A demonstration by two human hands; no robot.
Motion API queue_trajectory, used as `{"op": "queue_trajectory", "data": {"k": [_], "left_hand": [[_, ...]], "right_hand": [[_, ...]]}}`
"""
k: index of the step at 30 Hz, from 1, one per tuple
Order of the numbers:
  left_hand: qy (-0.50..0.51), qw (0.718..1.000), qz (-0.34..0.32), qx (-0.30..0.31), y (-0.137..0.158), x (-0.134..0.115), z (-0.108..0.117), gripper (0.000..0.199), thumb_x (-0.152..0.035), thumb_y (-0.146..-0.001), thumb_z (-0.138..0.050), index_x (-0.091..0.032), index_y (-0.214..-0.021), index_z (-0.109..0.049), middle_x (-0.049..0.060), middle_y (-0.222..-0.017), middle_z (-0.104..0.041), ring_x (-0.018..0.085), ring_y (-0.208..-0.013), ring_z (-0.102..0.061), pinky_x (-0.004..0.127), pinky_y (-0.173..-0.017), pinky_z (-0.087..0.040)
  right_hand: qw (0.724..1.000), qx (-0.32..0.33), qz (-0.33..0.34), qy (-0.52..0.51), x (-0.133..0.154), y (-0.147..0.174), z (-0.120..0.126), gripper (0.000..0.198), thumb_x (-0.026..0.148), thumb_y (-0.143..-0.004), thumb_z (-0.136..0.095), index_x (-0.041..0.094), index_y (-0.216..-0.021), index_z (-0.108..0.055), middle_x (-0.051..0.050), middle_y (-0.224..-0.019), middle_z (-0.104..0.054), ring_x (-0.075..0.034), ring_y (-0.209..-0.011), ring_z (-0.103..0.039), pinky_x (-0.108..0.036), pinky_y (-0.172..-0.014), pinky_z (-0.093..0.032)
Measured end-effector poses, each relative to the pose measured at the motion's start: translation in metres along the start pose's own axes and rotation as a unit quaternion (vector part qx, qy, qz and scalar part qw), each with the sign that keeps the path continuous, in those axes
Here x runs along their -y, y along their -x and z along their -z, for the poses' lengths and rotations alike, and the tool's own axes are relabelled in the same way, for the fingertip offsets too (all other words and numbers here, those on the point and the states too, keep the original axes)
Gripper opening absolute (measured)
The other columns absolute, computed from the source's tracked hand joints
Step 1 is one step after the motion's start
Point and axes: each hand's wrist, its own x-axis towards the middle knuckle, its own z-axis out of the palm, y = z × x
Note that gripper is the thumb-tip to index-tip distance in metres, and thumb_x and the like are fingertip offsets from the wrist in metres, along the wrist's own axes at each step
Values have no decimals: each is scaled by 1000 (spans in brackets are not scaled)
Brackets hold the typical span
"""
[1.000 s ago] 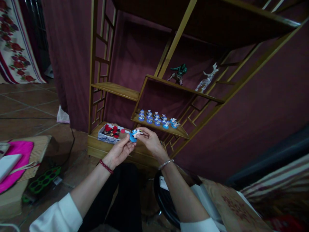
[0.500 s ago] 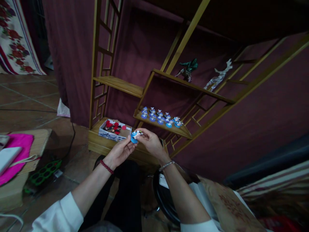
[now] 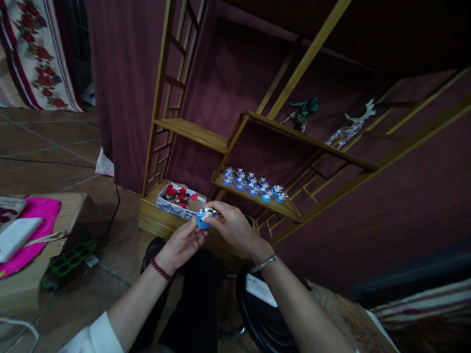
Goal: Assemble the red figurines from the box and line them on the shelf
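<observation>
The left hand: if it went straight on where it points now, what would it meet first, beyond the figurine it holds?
Most likely the right hand, which grips the same blue-based figurine; depth is uncertain from one view.

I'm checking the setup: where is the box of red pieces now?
In the head view, the box sits left of centre on the low wooden base, just beyond the left hand and held figurine.

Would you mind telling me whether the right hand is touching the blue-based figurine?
Touching. The head view shows the right hand pinching the blue-based figurine between its thumb and fingers.
</observation>
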Motion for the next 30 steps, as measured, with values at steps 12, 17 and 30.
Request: {"op": "queue_trajectory", "data": {"k": [12,17,30], "left_hand": [[37,998,-48,31,17,-1,-6,15,-22,-75,-62,-11,-85,-64,3,-82,-63,8,-67,-56,18,-62,-47],[28,998,-45,19,20,0,-7,18,-24,-73,-63,-11,-86,-63,3,-78,-63,8,-65,-55,19,-61,-46],[26,998,-49,-6,27,5,-10,19,-22,-67,-70,-12,-81,-63,2,-77,-62,7,-63,-53,19,-60,-45]], "right_hand": [[989,63,126,53,19,-4,13,30,23,-84,-47,20,-114,-54,-6,-111,-61,-16,-102,-56,-29,-89,-43],[985,87,128,75,25,-6,16,28,21,-84,-48,18,-110,-56,-7,-105,-63,-16,-96,-58,-28,-84,-44],[988,77,85,105,28,6,11,22,23,-84,-47,19,-103,-58,-5,-97,-63,-15,-90,-56,-26,-78,-42]]}}
